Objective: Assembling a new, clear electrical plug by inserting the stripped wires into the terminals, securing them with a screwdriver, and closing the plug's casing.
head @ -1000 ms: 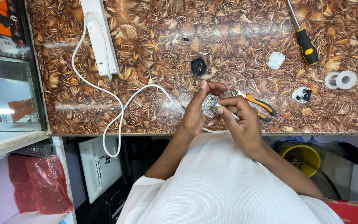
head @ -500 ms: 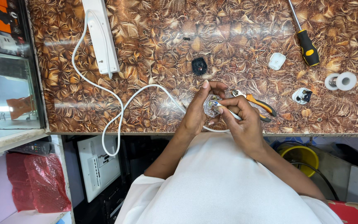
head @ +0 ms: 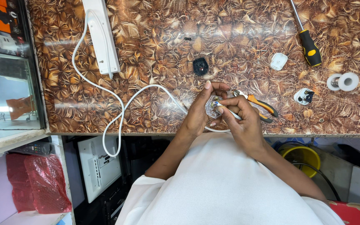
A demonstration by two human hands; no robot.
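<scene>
Two hands are joined over a small clear plug body near the front edge of the worktop, about midway along it. The plug body is clasped in the curled fingers of the left hand, and the end of a white cable is pinched against it between the fingertips of the right hand. Orange-handled pliers are seen just behind the right hand. A black plug part lies further back. Towards the right edge, a white plug half, a white cover, a tape roll and a screwdriver are spread. A white power strip is laid at the back left.
</scene>
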